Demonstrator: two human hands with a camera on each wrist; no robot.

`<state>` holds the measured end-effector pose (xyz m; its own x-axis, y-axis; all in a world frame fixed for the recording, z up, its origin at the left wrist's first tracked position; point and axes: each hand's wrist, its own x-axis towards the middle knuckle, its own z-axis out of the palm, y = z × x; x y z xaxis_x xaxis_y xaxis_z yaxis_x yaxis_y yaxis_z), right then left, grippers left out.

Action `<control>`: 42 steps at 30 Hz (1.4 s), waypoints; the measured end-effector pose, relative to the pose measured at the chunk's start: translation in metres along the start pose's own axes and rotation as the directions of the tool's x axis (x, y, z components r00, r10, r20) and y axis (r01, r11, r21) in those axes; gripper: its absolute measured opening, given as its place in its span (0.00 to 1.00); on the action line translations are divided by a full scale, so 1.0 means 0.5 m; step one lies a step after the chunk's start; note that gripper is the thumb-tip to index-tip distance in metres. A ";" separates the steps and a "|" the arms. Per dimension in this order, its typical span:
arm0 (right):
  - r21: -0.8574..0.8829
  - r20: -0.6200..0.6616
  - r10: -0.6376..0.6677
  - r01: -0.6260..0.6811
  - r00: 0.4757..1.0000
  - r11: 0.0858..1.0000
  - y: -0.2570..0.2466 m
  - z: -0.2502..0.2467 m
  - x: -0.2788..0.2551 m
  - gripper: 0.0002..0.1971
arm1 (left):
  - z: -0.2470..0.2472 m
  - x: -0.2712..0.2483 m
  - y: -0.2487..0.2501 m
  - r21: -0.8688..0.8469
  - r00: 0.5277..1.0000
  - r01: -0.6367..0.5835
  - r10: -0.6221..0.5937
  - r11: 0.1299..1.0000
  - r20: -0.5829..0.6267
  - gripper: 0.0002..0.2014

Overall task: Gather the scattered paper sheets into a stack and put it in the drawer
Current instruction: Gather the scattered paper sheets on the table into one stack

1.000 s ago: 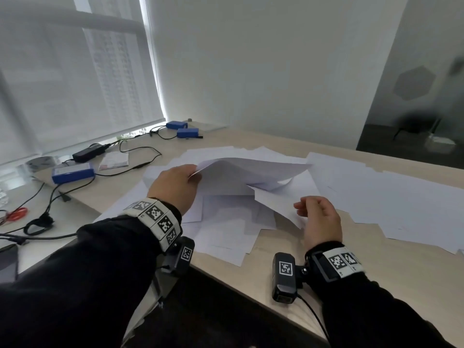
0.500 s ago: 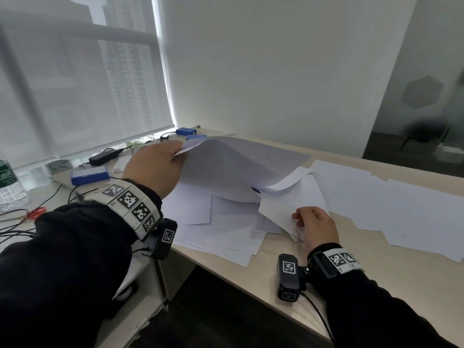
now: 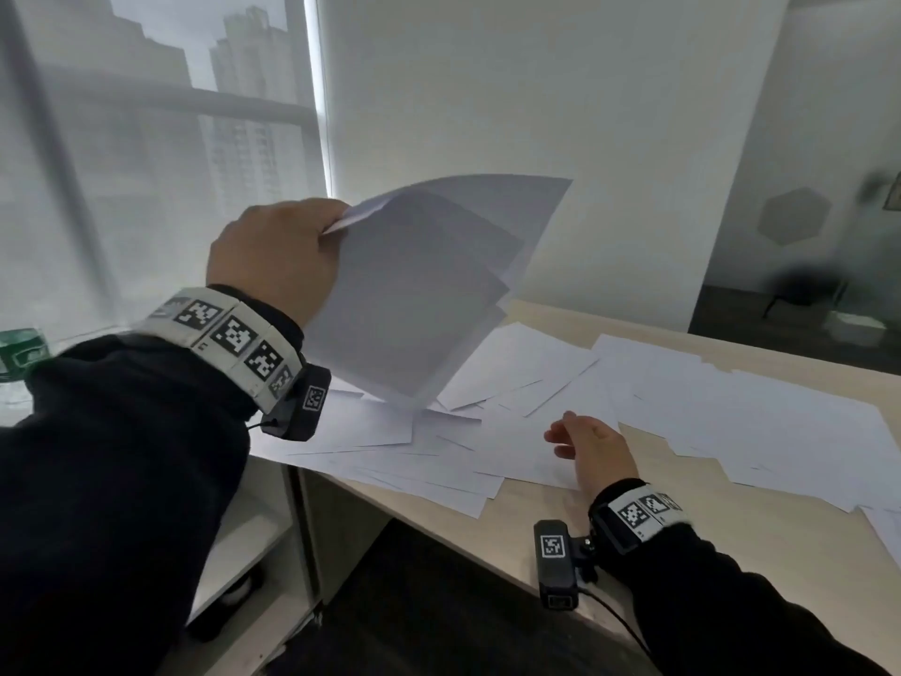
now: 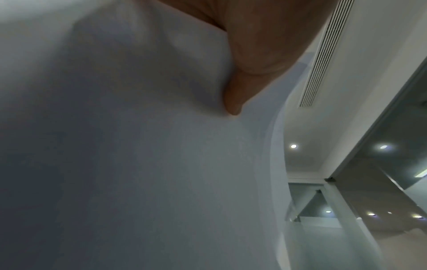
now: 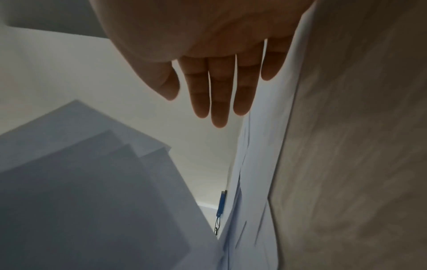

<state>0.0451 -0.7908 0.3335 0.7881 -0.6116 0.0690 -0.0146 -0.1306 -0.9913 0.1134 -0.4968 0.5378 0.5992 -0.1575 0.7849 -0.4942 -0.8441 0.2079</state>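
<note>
My left hand (image 3: 278,256) is raised above the desk and pinches the corner of a fanned bundle of white sheets (image 3: 419,285), which hangs down with its lower edge near the desk. In the left wrist view my thumb (image 4: 254,60) presses on that bundle (image 4: 138,155). Many more white sheets (image 3: 707,417) lie scattered and overlapping across the wooden desk (image 3: 760,544). My right hand (image 3: 585,441) hovers just above the loose sheets near the front edge, fingers (image 5: 219,91) straight, holding nothing. The held bundle (image 5: 80,182) shows at lower left in the right wrist view. No drawer is in view.
A white wall stands behind the desk, a window with a blind to the left. Under the desk's left end is a white open shelf unit (image 3: 253,529). A green-labelled bottle (image 3: 22,353) sits at far left. A small blue device (image 5: 222,202) lies at the desk's far edge.
My left hand has lifted the bundle up and off the desk. My right hand let go of the sheet edge it pinched and opened flat over the loose sheets. The head view has tilted up.
</note>
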 end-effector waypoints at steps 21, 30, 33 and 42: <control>0.267 0.185 0.521 -0.553 0.833 0.790 -0.025 -0.092 -0.039 0.05 | 0.279 -0.367 0.165 -0.401 0.585 -0.091 0.375 0.912 0.719 0.29; 0.146 0.152 0.480 -0.500 0.864 0.854 -0.013 -0.078 -0.026 0.05 | 0.319 -0.342 0.055 0.087 0.556 0.144 -0.153 0.986 0.817 0.44; 0.114 0.142 0.468 -0.484 0.872 0.868 -0.014 -0.067 -0.023 0.05 | 0.315 -0.354 0.051 0.068 0.528 0.112 -0.117 0.991 0.841 0.44; -0.063 0.087 0.452 -0.447 0.888 0.892 -0.001 -0.082 0.001 0.09 | 0.319 -0.356 0.062 -0.102 0.569 0.153 -0.004 0.983 0.823 0.41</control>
<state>0.0204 -0.8232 0.3385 0.7468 -0.5343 -0.3961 -0.4043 0.1082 -0.9082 0.0917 -0.5766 0.3116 0.8606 -0.5081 -0.0346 -0.4579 -0.8018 0.3839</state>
